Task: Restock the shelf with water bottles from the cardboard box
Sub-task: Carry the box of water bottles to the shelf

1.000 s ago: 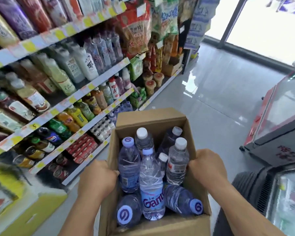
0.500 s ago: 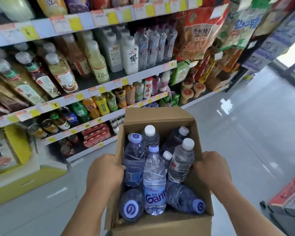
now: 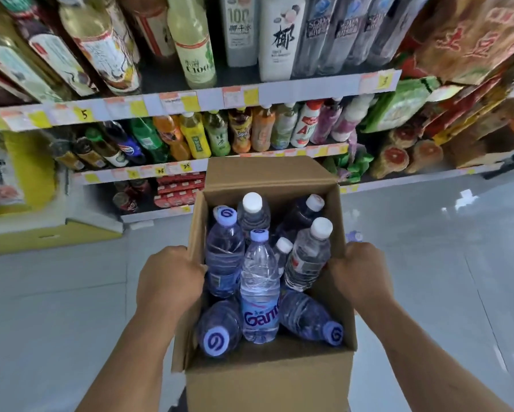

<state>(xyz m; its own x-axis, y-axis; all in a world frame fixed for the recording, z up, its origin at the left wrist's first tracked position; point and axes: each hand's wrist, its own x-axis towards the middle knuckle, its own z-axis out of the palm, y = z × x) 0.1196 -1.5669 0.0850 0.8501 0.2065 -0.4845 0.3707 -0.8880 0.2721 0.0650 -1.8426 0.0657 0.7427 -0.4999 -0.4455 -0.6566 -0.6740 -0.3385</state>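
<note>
An open cardboard box [image 3: 267, 379] hangs in front of me above the floor, carried by both hands. My left hand [image 3: 169, 281] grips its left wall and my right hand [image 3: 359, 278] grips its right wall, fingers curled over the rim. Inside stand and lie several water bottles: a clear one with a blue Ganten label [image 3: 260, 295] in the middle, purple-capped ones [image 3: 224, 257] at the left, white-capped ones [image 3: 309, 257] at the right. The drinks shelf [image 3: 190, 102] faces me just beyond the box.
Shelf rows hold juice, tea and soda bottles [image 3: 196, 138], with cans and red packs [image 3: 178, 191] at the bottom. Snack bags [image 3: 472, 40] and cup noodles [image 3: 398, 156] fill the right side. A yellow display box [image 3: 51, 233] sits at lower left. Grey tiled floor [image 3: 443, 263] spreads around.
My view has turned left to face the shelf squarely and moved closer to it. Both hands keep the same grip on the box; the bottles inside lie as before.
</note>
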